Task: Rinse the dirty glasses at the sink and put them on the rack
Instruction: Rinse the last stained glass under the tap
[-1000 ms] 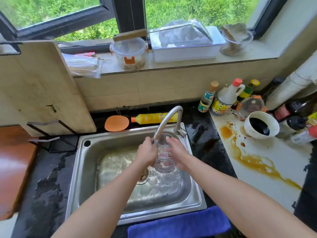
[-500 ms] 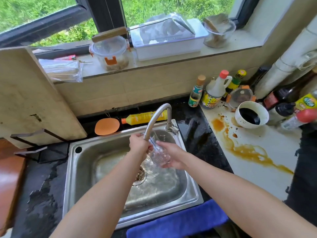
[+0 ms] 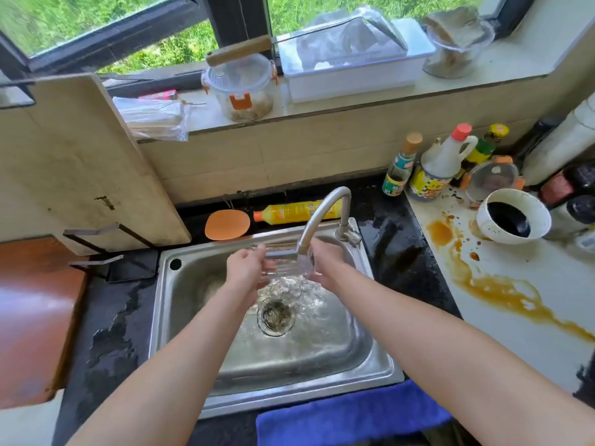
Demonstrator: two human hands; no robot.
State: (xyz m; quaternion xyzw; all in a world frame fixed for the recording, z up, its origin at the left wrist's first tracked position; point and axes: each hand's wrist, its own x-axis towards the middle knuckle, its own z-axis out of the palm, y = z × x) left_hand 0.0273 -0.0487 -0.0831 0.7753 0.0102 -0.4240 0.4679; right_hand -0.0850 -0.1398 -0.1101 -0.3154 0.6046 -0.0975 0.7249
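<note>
- Over the steel sink [image 3: 180, 317], in the head view, both bare hands meet under the spout of the tap [image 3: 322, 214], with a clear glass [image 3: 283, 263] lying roughly on its side between them, above the drain [image 3: 276, 313].
- At one end of the glass the left hand [image 3: 246, 265] is cupped; the right hand [image 3: 325, 265] closes round the other end beneath the spout. Both sets of fingers are curled in contact with the glass, though blur and running water hide exactly how tightly they close.
- Below the glass, water splashes into the basin, so the step in hand looks like the rinse itself, with the move to the rack not yet begun.
- Left of the sink on the dark table [image 3: 106, 333] stands a black wire rack [image 3: 106, 249], holding up a pale cutting board [image 3: 80, 162]; I judge this the likely place for the glass, though no glasses show on it.
- Handling, as a judgement: the glass is light, rigid and fragile, and wet walls make it slippery. Holding round the body with the fingers wrapped, rather than pinching the thin rim, should be safest, keeping it clear of the metal spout and sink edge.
- Along the near edge lies a blue cloth [image 3: 347, 420].
</note>
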